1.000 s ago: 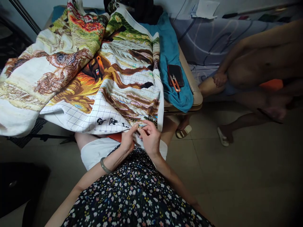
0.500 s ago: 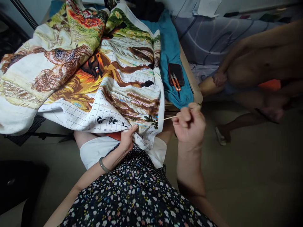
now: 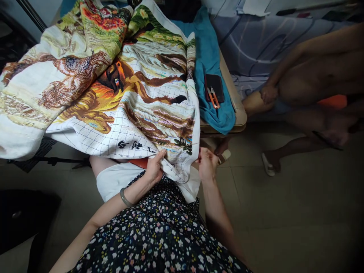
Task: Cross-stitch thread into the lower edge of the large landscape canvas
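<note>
past the near worktop edge (image 3: pixel 238 127), left hand (image 3: pixel 154 167) pinches the cloth (image 3: pixel 159 110), its border just left of the right hand (image 3: pixel 207 165), fingers bunched.

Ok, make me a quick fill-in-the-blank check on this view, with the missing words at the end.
1. The left hand grips the near edge of the embroidered cloth with its ____ on top.
2. A bangle circles the person's ____ wrist.
3. The snips, lying on a dark flat object, have ____ handles.
4. The person's dark garment is printed with small ____.

Missing words: thumb; left; orange; flowers.
</note>
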A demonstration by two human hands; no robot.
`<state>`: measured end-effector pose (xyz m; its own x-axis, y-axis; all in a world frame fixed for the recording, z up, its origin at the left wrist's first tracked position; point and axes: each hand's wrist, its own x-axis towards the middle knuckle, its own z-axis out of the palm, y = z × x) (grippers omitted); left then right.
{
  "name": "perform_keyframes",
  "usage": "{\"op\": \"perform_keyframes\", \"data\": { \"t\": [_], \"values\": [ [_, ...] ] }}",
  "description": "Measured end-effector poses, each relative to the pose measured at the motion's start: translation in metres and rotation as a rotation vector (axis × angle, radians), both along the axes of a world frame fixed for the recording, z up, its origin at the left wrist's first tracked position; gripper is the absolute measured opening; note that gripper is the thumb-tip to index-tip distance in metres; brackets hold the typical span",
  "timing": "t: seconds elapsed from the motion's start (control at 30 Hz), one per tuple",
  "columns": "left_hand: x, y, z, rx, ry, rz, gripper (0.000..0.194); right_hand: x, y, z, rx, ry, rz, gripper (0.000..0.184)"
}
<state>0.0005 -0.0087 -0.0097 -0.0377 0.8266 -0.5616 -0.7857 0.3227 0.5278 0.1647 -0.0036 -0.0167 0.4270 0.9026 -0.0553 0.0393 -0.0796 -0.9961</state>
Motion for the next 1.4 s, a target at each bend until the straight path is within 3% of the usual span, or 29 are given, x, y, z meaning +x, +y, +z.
{"op": "perform_keyframes", "data": {
  "t": [0.1,0.27,0.37,0.53,0.7,0.87,1.07,1.2,1.27,1.4],
  "values": [
    [-0.002,0.001,-0.001,-0.001,0.011,-0.017,0.038,-0.006,-0.007,-0.008,-0.122,-0.093,0.171,0.042],
    [-0.02,0.007,0.005,0.034,-0.035,0.077,0.033,0.034,0.01,-0.016,-0.172,-0.042,0.076,0.035],
    [-0.022,0.015,0.007,0.085,-0.019,0.103,0.027,0.059,0.022,-0.02,-0.163,-0.105,0.118,0.035],
    [-0.013,0.026,0.002,-0.011,0.084,0.115,0.02,0.057,0.027,-0.014,-0.155,-0.166,0.157,0.034],
    [-0.023,0.027,0.002,-0.011,0.099,-0.072,0.028,0.039,0.022,-0.01,-0.139,-0.122,0.225,0.034],
    [-0.042,0.037,-0.004,-0.202,0.173,-0.336,0.027,0.025,0.026,-0.014,-0.127,-0.194,0.326,0.035],
    [-0.035,0.045,-0.021,-0.159,0.225,-0.243,0.019,0.022,0.034,-0.016,-0.135,-0.282,0.338,0.035],
    [-0.024,0.048,-0.02,-0.175,0.258,-0.148,0.016,0.028,0.031,-0.02,-0.164,-0.238,0.359,0.037],
    [-0.025,0.048,-0.014,-0.136,0.208,-0.232,0.015,0.027,0.029,-0.023,-0.168,-0.209,0.346,0.037],
    [-0.033,0.049,0.0,-0.028,0.059,-0.543,0.028,0.021,0.028,-0.021,-0.193,-0.201,0.324,0.037]
  ]
}}
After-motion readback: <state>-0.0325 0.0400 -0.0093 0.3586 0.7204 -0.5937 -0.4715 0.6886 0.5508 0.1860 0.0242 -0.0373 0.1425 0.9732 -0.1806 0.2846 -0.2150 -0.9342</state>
